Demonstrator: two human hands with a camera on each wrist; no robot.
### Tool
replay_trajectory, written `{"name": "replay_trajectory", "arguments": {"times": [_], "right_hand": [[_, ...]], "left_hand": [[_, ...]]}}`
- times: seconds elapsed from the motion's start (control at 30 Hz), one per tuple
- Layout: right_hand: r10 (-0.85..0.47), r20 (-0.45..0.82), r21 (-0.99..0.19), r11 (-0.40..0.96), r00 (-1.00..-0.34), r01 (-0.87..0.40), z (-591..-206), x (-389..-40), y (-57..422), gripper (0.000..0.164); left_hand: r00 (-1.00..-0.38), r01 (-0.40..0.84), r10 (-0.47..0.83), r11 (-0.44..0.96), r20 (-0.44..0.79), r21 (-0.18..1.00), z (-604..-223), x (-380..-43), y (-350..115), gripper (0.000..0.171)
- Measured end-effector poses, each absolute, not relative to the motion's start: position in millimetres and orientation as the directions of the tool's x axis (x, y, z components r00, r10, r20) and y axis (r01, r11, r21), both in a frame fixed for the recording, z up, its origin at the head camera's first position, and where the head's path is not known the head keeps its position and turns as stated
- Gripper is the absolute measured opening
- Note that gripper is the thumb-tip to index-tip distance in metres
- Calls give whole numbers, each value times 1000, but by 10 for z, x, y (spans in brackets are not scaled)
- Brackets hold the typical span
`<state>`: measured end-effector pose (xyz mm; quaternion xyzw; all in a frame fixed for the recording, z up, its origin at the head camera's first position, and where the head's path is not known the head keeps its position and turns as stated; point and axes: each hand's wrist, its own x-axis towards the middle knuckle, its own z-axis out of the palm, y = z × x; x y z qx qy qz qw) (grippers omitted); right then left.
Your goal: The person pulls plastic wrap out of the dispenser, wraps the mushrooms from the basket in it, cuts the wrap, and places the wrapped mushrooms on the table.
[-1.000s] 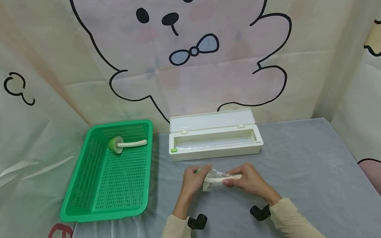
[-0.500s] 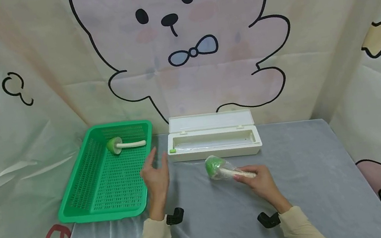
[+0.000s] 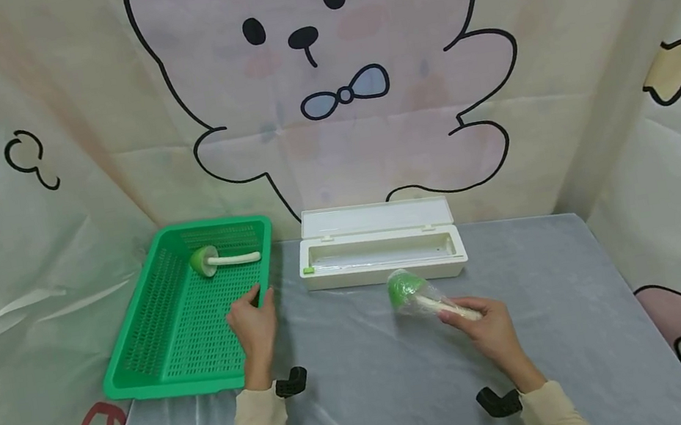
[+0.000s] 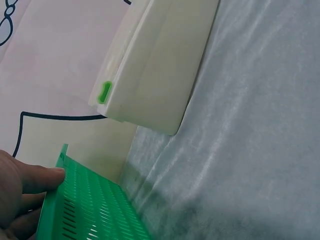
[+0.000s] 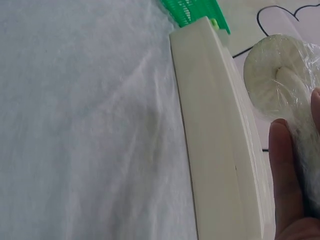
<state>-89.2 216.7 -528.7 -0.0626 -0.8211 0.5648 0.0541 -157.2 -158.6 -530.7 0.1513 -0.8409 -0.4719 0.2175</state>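
My left hand (image 3: 255,330) pinches the right rim of a green plastic basket (image 3: 170,383). In the left wrist view the thumb (image 4: 47,178) lies on one side of the basket wall and the other fingers on the other. My right hand (image 3: 491,330) holds a toy mushroom (image 3: 408,289) by its white stem, above the table. Its green cap and stem are wrapped in clear plastic film, which shows creased in the right wrist view. Inside the basket lies a second green-capped mushroom (image 3: 234,259), with no film visible on it.
A white cling film box (image 3: 384,274) with its lid raised stands at the back of the table, right of the basket. A small green slider (image 3: 309,270) sits at its left end. Grey cloth (image 3: 396,397) covers the table; a printed curtain (image 3: 370,148) hangs behind.
My left hand has let go of the wrapped mushroom and moved left to the basket's rim. My right hand has carried the mushroom a little to the right, its green cap now in view.
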Motion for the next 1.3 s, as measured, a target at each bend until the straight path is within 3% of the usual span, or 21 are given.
{"name": "replay_trajectory", "arguments": {"times": [0.33,0.47,0.7,0.9,1.13,1.3], "right_hand": [[329,15,-927,357,-944,110,-5286,-836,2556,37],[443,17,-925,347,-897,153,-5359,-846,2779,41],[616,-58,-973,140,-785,182,-5499,-879,3173,43],[710,-51,-968,139,-702,211,-5674,-875,3530,39],[762,-147,-979,-20,-631,204,-5793,-909,3940,43],[762,-229,-957,-64,-605,282,-5836,-1004,4184,46]], "left_hand": [[-868,-76,-462,489,184,869,-5301,-1565,-1588,36],[-870,-75,-461,479,177,875,-5306,-1565,-1597,36],[-865,-80,-471,471,174,878,-5316,-1568,-1603,35],[-861,-85,-478,475,175,876,-5301,-1565,-1589,35],[-863,-95,-478,469,162,878,-5313,-1571,-1593,36],[-865,-85,-473,469,168,879,-5324,-1566,-1594,36]]}}
